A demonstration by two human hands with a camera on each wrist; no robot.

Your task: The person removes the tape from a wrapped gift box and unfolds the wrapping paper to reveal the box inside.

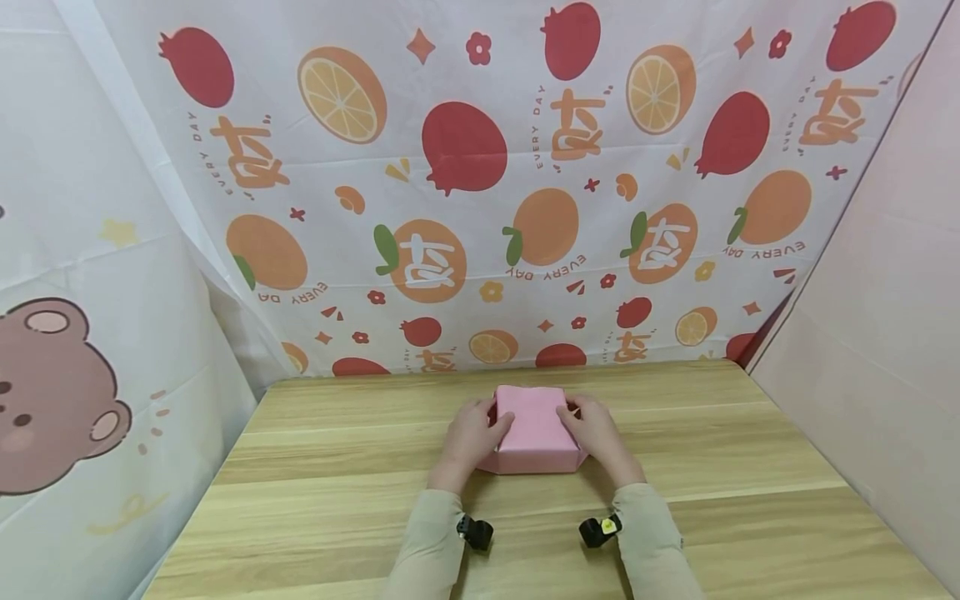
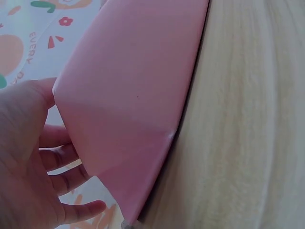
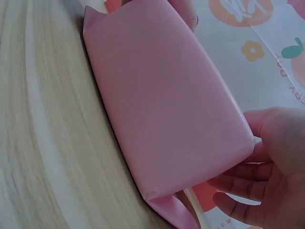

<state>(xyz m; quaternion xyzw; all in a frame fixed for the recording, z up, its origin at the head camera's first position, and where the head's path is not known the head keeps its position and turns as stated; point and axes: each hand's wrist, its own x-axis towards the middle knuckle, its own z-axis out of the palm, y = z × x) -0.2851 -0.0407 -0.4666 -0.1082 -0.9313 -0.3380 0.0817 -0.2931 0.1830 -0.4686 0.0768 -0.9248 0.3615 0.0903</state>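
A box-shaped package in pink wrapping paper (image 1: 534, 421) lies on the wooden table, paper flaps jutting out at its lower sides. At its left side my left hand (image 1: 471, 435) grips the paper, thumb on the top edge and fingers behind the side. My right hand (image 1: 597, 431) holds the opposite side the same way. In the left wrist view, a folded pink flap (image 2: 131, 183) slants down to a point below the left hand (image 2: 28, 148). The right wrist view has a loose flap (image 3: 174, 210) sticking out near the right hand (image 3: 283, 157). Whatever is inside the paper is hidden.
The wooden table (image 1: 337, 492) runs back to a white fruit-print cloth (image 1: 480, 225). A bear-print cloth (image 1: 172, 350) hangs along the left, and a plain pale cloth (image 1: 862, 333) on the right. Black cameras sit on both wrists.
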